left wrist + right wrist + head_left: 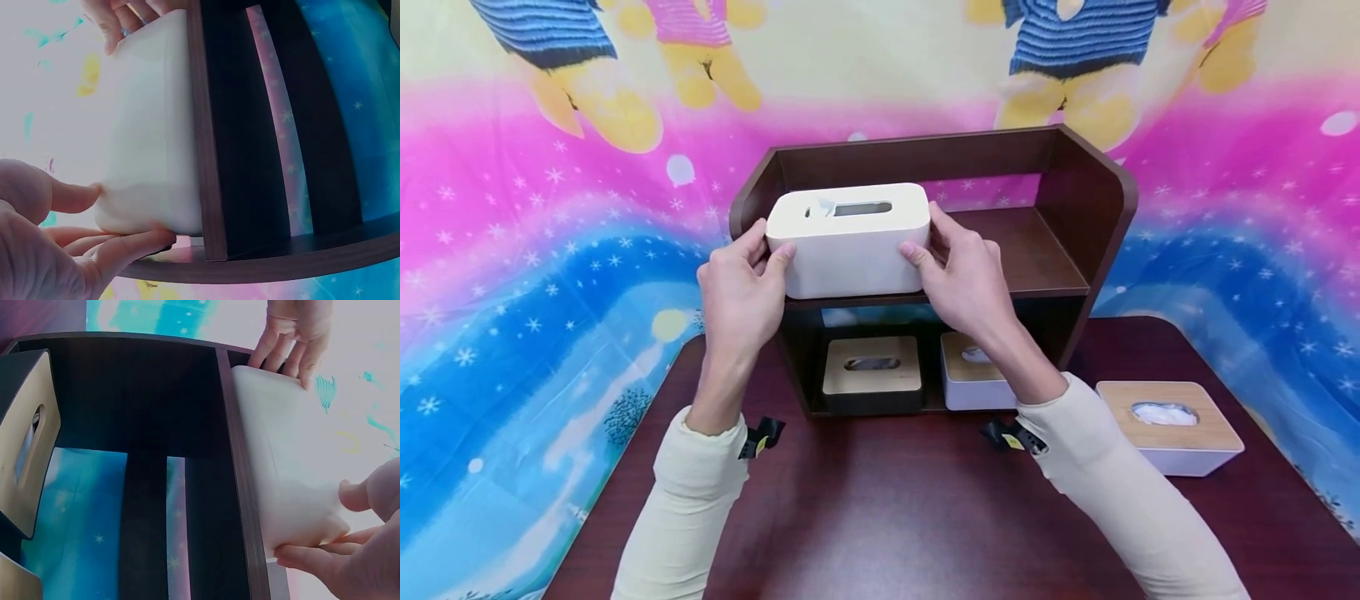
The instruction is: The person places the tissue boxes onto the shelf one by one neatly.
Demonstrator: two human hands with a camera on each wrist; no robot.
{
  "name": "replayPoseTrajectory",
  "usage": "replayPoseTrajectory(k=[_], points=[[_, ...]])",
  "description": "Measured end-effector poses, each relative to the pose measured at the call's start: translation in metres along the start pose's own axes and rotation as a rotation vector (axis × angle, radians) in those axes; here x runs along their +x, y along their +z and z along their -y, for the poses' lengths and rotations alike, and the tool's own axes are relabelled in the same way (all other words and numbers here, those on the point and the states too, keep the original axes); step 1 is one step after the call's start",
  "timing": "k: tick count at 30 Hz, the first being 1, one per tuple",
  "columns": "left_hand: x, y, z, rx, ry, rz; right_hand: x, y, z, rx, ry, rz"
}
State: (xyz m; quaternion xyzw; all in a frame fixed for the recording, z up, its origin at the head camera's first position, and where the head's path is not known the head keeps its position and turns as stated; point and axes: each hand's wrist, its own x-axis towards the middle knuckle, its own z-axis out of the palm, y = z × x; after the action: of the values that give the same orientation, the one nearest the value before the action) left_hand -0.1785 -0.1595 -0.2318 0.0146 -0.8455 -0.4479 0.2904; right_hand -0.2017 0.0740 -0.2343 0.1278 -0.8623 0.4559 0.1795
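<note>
While your left hand (739,292) grasps the left end of the white tissue box (850,262), your right hand (964,279) grips its right end, thumbs on the front face and fingers curled around the ends. The box is at the front edge of the upper shelf (1026,250), toward its left corner. Below, a black box (872,402) and a wood-topped white box (977,393) stand near the lower compartment's (802,367) front edge; another wood-topped box (1191,460) sits near the bench's (880,508) right edge.
</note>
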Motion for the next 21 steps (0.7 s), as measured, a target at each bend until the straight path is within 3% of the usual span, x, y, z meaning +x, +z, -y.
replayPoseTrajectory(k=[5,12,21], points=[[-0.01,-0.004,-0.002,0.021,-0.005,0.056,-0.009,-0.008,-0.006,0.044,-0.016,0.08],[-0.034,-0.012,0.0,-0.04,0.037,0.062,-0.03,-0.02,-0.019,0.033,-0.016,0.159],[-0.069,-0.01,0.004,-0.093,0.102,0.126,-0.072,-0.031,-0.039,0.077,-0.028,0.158]])
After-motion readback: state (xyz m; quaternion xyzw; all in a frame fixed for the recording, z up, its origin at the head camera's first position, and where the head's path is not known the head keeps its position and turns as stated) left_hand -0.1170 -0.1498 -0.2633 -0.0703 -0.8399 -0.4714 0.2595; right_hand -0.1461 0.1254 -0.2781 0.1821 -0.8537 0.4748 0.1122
